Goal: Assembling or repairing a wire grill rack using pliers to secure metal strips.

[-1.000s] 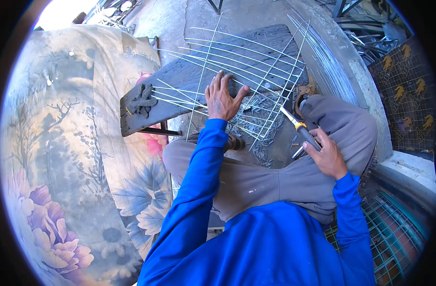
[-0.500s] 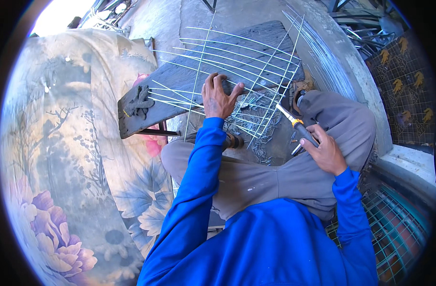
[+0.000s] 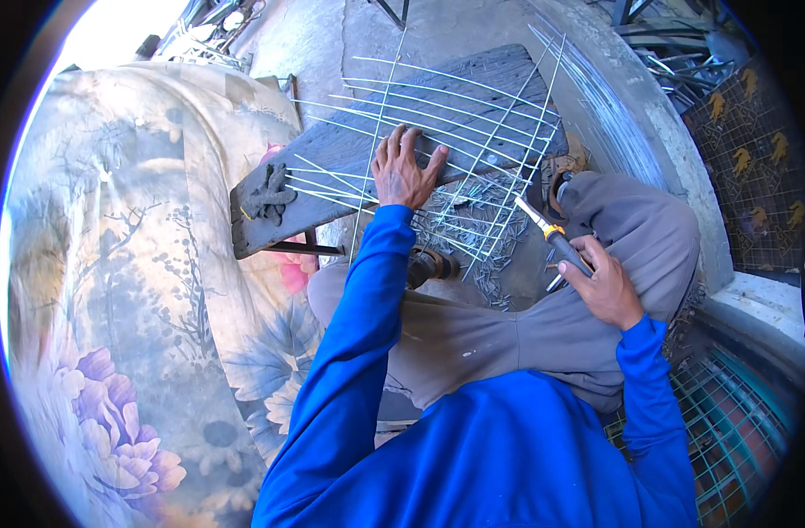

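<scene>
Thin pale rods, crossed into a loose lattice (image 3: 499,132), lie over a dark weathered plank bench (image 3: 481,75). My left hand (image 3: 402,180) rests on the rods near the middle, fingers apart and slightly bent, thumb out to the right. Low at the right, over my lap, my right hand (image 3: 606,286) is closed round a hand tool (image 3: 556,236) with a black handle, an orange-yellow collar and a pale metal tip. The tip points up and left, close to the lattice's near right corner. My palm hides part of the handle.
A dark work glove (image 3: 268,195) lies on the bench's left end. Cut rod scraps (image 3: 495,286) litter the floor between my legs. More long rods (image 3: 600,110) lie along the right. Flowered cloth (image 3: 147,290) covers the left side; a green wire mesh (image 3: 728,422) is at lower right.
The view has shifted slightly, so the bench and cloth appear a little farther right and lower. Both hands keep nearly the same place and hold.
</scene>
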Demonstrator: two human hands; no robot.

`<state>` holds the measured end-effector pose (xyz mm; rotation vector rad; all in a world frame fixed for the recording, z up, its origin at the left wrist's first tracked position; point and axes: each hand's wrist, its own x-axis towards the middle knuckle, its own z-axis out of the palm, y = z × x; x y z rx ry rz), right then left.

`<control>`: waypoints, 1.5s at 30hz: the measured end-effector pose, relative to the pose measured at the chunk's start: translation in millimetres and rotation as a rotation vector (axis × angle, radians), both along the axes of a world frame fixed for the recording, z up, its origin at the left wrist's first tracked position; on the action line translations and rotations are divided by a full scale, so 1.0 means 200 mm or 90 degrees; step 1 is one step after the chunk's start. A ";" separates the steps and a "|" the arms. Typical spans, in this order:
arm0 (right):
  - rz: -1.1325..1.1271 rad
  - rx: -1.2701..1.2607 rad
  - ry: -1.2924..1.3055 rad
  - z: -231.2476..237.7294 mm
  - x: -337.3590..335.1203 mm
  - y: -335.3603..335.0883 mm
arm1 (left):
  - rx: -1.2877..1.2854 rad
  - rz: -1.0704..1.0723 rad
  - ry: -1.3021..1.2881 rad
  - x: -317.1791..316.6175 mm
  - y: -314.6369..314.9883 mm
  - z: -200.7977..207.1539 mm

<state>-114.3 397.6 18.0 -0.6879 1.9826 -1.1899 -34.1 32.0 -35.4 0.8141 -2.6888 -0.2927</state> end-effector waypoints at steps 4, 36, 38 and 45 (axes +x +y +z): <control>-0.002 -0.004 0.002 -0.01 -0.01 0.01 | -0.021 0.015 -0.007 -0.02 0.00 0.00; -0.337 -0.207 -0.282 -0.03 -0.07 0.00 | 0.022 -0.063 -0.016 -0.18 0.74 0.03; -0.330 -0.215 -0.285 -0.02 -0.07 0.01 | 0.019 -0.121 -0.044 -0.18 0.72 -0.01; -0.170 -0.215 0.009 0.34 -0.23 0.11 | 0.033 -0.219 -0.045 -0.07 0.47 0.06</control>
